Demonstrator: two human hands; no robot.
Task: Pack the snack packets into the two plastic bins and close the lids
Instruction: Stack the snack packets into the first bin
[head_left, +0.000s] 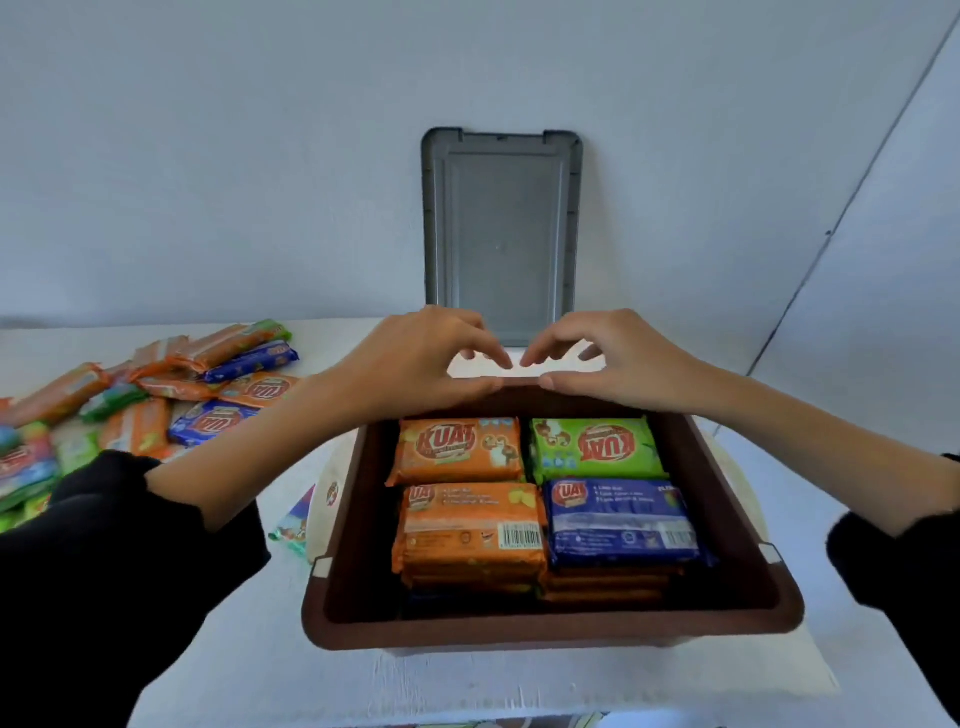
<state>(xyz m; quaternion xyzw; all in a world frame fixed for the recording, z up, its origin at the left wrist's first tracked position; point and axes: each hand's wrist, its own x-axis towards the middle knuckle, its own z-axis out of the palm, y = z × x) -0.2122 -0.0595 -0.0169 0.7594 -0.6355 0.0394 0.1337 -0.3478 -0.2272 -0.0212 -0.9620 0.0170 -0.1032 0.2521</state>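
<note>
Your brown plastic bin (550, 631) sits open on the white surface (260, 649). It holds four stacks of snack packets: orange (457, 449) and green (597, 447) at the far end, another orange (470, 525) and blue (623, 522) nearer you. Your left hand (415, 364) and right hand (618, 358) meet at the far rim with fingers curled and thumbs along it. You cannot tell whether they grip it. The grey lid (501, 234) leans upright on the wall behind, and a pile of loose packets (156, 395) lies to the left.
</note>
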